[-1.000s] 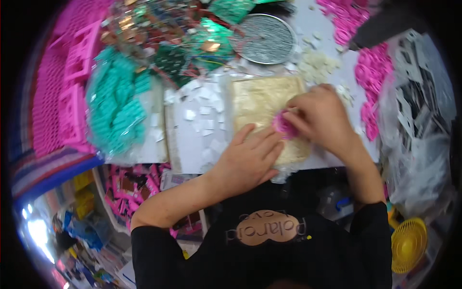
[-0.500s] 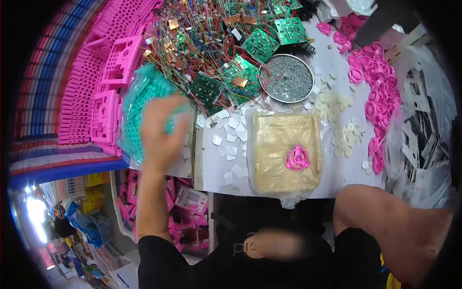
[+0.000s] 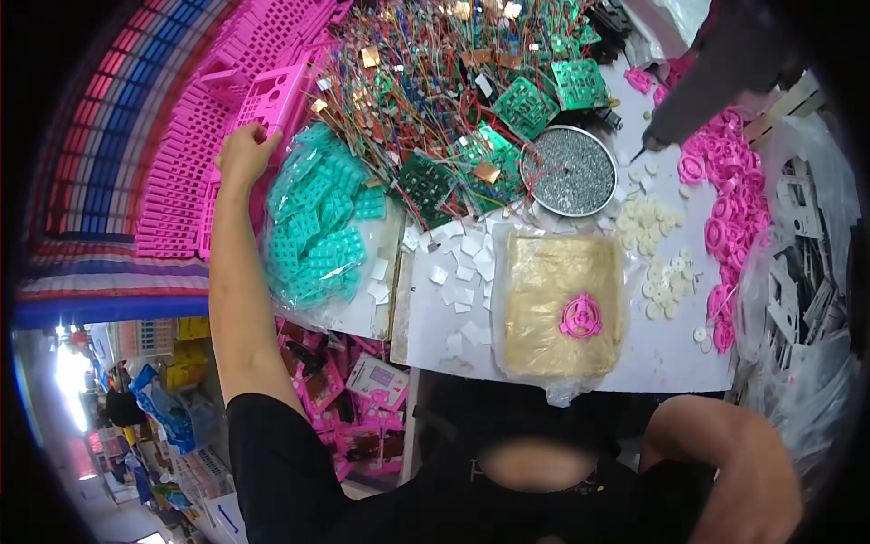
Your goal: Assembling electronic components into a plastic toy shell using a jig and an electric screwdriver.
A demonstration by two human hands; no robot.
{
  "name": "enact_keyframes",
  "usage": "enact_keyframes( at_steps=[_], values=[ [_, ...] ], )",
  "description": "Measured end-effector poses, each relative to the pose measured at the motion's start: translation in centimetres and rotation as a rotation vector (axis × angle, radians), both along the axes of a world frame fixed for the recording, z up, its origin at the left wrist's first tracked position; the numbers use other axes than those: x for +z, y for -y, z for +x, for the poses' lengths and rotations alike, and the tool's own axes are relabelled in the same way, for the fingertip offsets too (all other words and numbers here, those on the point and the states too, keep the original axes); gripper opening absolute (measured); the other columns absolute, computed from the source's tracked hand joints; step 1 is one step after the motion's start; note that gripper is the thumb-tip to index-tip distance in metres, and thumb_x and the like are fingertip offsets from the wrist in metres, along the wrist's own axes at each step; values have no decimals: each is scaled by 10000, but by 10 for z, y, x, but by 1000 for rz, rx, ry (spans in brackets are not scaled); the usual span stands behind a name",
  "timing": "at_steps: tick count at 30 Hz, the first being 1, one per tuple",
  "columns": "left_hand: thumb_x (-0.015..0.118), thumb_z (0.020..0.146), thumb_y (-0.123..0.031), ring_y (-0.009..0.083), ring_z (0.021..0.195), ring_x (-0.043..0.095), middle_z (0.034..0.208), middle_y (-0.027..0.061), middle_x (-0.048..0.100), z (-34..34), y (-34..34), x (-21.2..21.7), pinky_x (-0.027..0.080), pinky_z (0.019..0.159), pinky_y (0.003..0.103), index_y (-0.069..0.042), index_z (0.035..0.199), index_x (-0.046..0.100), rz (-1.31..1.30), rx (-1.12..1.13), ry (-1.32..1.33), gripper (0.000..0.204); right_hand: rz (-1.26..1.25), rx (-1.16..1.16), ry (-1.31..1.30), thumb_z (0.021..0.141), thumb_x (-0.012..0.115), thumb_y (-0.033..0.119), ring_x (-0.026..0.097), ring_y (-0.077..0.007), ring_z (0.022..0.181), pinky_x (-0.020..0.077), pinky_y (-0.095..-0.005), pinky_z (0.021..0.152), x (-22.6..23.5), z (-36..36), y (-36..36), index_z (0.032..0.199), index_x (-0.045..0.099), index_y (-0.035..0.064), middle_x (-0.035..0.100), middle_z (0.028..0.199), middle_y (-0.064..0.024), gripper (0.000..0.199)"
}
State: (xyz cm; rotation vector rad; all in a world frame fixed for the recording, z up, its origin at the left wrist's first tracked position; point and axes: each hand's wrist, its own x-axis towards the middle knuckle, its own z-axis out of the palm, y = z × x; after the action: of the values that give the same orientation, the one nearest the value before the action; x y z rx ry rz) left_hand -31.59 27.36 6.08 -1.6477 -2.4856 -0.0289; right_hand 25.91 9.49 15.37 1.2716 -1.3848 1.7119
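Observation:
My left hand (image 3: 243,156) reaches out to the pink stack at the far left. Its fingers curl closed over the edge of a pink plastic casing (image 3: 207,218), with the thumb toward the right; the fingertips are partly hidden. Another pink casing (image 3: 269,98) with round and square cut-outs leans just beyond the hand. Right of the wrist lies a clear bag of teal rubber keypads (image 3: 317,240). My right arm is bent at the lower right, and its hand is out of view. On a wrapped tan block (image 3: 553,272) in front of me rests a pink ring-shaped part (image 3: 581,315).
Wired green circuit boards (image 3: 526,107) heap at the back beside a round dish of small metal screws (image 3: 571,170). A dark tool (image 3: 698,91) hangs at upper right, above pink rings (image 3: 739,218). White discs (image 3: 669,286) and white paper squares (image 3: 467,263) are scattered about.
My left hand has moved left and away, from over the teal keypad bag to the pink casings. The bag is uncovered. The view has shifted, and my right arm has moved lower.

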Motion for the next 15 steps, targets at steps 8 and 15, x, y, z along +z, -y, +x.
enact_keyframes(
  at_steps=[8,15],
  values=[
    [787,753,-213,296,917,569,974,105,637,198,122,28,385,841,440,-72,872,609,589,-743,23,257,-108,-1345,1043,747,843,195,617,-217,1078,490,-336,940,-100,-45,-27,1329,577,19,635,1214,-115,664],
    [841,739,-197,308,1087,525,1168,93,573,309,233,-16,399,963,473,-45,1160,607,452,-844,673,505,-1020,-886,971,913,723,126,661,-144,1024,541,-297,883,-128,-57,-34,1324,571,4,681,1157,-63,455]
  ],
)
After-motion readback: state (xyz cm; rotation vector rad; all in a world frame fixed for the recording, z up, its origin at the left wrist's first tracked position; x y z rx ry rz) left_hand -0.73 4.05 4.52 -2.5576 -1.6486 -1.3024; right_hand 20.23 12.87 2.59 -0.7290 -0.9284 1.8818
